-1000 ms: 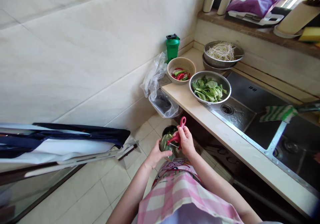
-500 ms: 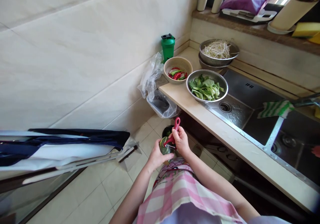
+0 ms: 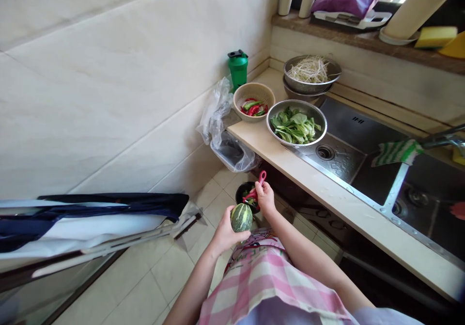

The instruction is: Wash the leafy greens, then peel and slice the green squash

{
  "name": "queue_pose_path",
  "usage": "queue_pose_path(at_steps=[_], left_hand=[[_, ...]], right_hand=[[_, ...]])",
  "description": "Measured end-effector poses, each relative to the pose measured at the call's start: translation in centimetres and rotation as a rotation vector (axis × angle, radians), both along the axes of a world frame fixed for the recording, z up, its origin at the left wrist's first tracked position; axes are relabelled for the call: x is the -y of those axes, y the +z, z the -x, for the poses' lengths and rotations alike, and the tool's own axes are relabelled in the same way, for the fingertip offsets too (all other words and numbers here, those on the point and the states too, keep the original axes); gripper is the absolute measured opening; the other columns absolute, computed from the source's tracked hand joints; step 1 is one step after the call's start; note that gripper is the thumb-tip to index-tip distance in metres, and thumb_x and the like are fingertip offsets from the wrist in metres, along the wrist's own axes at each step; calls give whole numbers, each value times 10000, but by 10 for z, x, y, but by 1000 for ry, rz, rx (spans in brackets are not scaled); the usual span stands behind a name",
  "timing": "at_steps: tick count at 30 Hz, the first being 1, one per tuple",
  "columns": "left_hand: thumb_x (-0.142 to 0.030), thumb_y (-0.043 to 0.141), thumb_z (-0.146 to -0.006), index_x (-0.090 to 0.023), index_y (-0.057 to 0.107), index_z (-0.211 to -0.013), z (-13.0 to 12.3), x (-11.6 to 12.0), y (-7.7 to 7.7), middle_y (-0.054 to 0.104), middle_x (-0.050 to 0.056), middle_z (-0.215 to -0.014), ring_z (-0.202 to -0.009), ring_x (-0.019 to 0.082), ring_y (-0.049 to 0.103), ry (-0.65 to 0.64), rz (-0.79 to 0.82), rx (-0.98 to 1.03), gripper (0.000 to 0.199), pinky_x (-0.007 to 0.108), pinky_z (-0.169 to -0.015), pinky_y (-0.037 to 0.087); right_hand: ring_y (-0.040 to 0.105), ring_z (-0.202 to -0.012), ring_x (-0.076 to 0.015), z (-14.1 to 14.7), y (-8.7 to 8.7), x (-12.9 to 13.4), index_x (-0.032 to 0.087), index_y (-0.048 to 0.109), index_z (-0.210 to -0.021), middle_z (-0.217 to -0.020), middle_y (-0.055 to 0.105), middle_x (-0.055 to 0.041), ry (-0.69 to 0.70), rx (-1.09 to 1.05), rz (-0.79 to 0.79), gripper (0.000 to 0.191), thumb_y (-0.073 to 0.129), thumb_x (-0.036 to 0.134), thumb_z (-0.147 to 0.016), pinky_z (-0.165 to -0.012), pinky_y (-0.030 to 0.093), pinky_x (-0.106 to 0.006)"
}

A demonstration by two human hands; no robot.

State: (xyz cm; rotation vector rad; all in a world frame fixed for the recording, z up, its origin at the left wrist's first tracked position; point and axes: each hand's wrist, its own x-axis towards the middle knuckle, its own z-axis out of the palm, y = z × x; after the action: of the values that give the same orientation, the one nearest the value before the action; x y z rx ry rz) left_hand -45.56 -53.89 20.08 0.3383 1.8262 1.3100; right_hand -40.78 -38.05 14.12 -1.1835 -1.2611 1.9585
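Observation:
My left hand (image 3: 227,233) is wrapped round a green striped squash (image 3: 241,218), which shows pale streaks on its skin. In my right hand (image 3: 266,199) is a pink-red peeler (image 3: 262,178), its handle pointing up and its blade end pointing down to the left. The blade is apart from the squash, a little above and to the right of it. Below the peeler, a dark bin (image 3: 242,191) on the floor holds green scraps.
On the counter (image 3: 254,138) stand a bowl of leafy greens (image 3: 296,125), a basket of chili peppers (image 3: 254,107), a colander of bean sprouts (image 3: 310,70) and a green shaker bottle (image 3: 238,69). The sink (image 3: 345,162) lies right. A drying rack (image 3: 109,247) stands left.
The peeler has come off the squash and moved slightly up and right, over the bin. More of the squash shows now. The whole view has shifted a little.

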Motion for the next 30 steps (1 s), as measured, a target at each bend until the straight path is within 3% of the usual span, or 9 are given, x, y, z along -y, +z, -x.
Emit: queue_pose_path(at_steps=[4,7,13,18,21,24,27,30], left_hand=[[-151,806,-455,-214,479,-1131,3,6,-2,582,66,-1065,-942,237,553,51,-68,136,753,360,-862,392],[-148,796,-490,-229,496,-1130,7,9,-6,598,50,-1067,-932,216,568,163,-153,360,711,341,-838,417],[-432,745,-595,-178,602,-1020,15,9,-13,642,75,-1014,-934,242,586,414,-411,836,515,393,-834,447],[-485,592,-754,-170,606,-1068,21,5,-13,638,91,-1082,-1032,248,563,493,-549,911,445,396,-893,427],[-428,588,-774,-176,589,-1106,23,4,-12,641,88,-1087,-1057,246,556,521,-568,885,417,399,-919,413],[-475,571,-769,-166,528,-1190,22,3,-10,610,114,-1143,-1108,264,530,487,-578,913,524,390,-906,424],[-554,511,-763,-143,450,-1261,22,0,-6,567,152,-1200,-1163,265,491,408,-603,1004,648,359,-871,451],[-568,506,-739,-121,414,-1277,24,-4,-3,549,170,-1213,-1198,248,459,424,-645,1109,705,322,-873,460]], right_hand=[[503,-394,-115,-3,-17,-10,231,420,-782,-567,611,37,-38,59,-50,342,511,559,-743,-386,397,-233],[610,-558,-167,-5,-26,-10,241,441,-823,-665,656,6,-4,101,-120,314,524,533,-741,-511,474,-279],[617,-699,-216,-4,-45,-5,236,507,-769,-717,654,-10,64,262,-288,267,612,457,-661,-695,464,-335],[626,-756,-241,-2,-65,-2,224,541,-821,-771,677,-47,124,333,-342,250,589,428,-685,-742,444,-352],[637,-790,-244,-2,-74,-3,220,551,-880,-835,692,-63,144,351,-346,263,576,412,-702,-757,445,-355],[640,-805,-240,-3,-77,-5,219,554,-907,-863,693,-67,141,360,-358,270,569,407,-714,-758,446,-346],[637,-774,-238,-5,-74,-7,218,553,-887,-812,683,-59,113,379,-369,268,565,426,-718,-733,447,-335],[622,-714,-240,-8,-65,-9,215,543,-849,-744,660,-49,77,397,-376,279,550,466,-728,-690,443,-335]])
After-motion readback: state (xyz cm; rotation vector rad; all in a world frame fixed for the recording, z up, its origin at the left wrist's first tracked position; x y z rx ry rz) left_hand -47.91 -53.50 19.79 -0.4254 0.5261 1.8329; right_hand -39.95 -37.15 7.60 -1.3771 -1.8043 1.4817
